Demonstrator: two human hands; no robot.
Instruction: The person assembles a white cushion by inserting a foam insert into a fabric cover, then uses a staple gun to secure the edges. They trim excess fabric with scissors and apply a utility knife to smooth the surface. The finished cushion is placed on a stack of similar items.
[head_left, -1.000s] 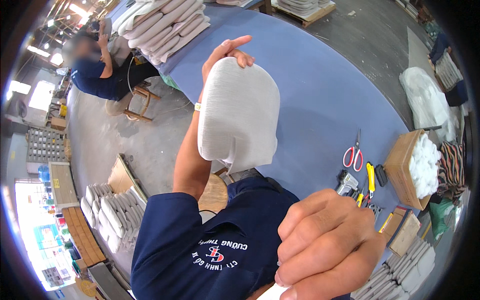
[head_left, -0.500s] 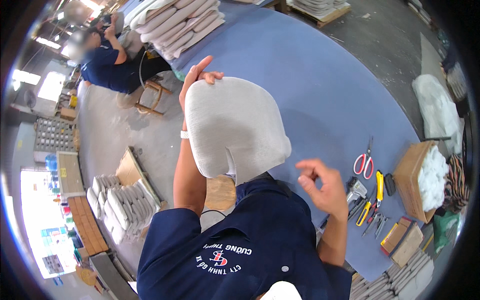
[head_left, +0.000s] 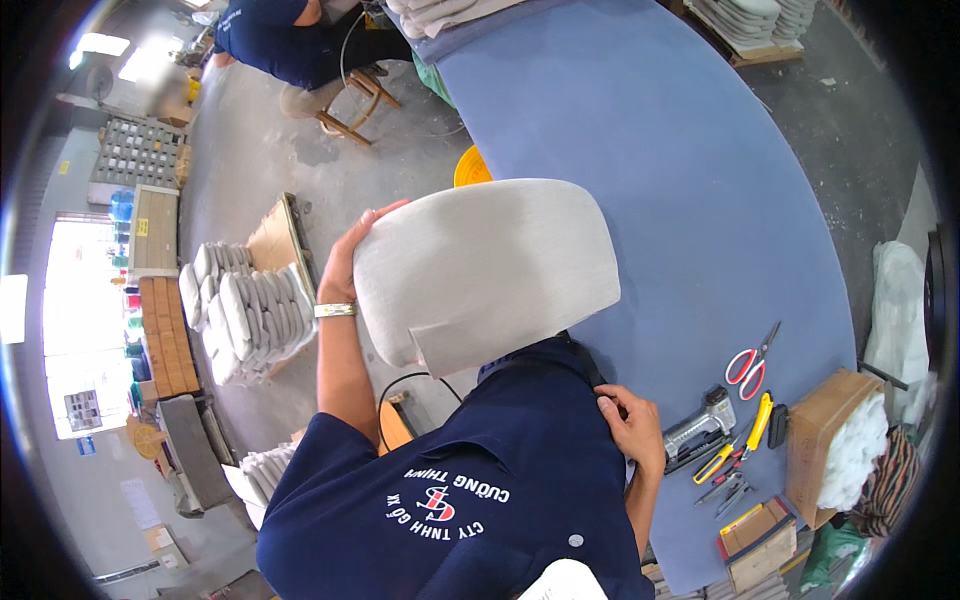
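While the grey cushion (head_left: 490, 270) is gripped along its left edge by the left hand (head_left: 352, 250), most of its pale face is turned up to view, to the right of that hand. The left fingers are wrapped behind the edge, and a pale band (head_left: 335, 310) is worn on the wrist just below. At the cushion's lower edge, near the dark shirt (head_left: 450, 480), a slit-like fold can be seen. Whether the cushion is touched by the desk (head_left: 650, 180) beyond it cannot be told.

The right hand (head_left: 637, 430) is held low, well apart from the cushion, with its fingers curled in beside the waist; whether anything is pinched there cannot be told.

Just to the right of the right hand, a metallic nail gun (head_left: 705, 420) is laid on the desk. Farther right, a yellow-handled cutter (head_left: 763, 420) is placed beside a small black block (head_left: 778, 426), and scissors (head_left: 763, 353) with red and white handles are set above them. Beyond these tools, white stuffing (head_left: 857, 455) is held in a cardboard box (head_left: 830, 430).

To the left of the left hand, well apart from it, more cushions (head_left: 255, 310) are stacked low. Above that hand, a wooden stool (head_left: 345, 120) is seen near another person (head_left: 270, 35).
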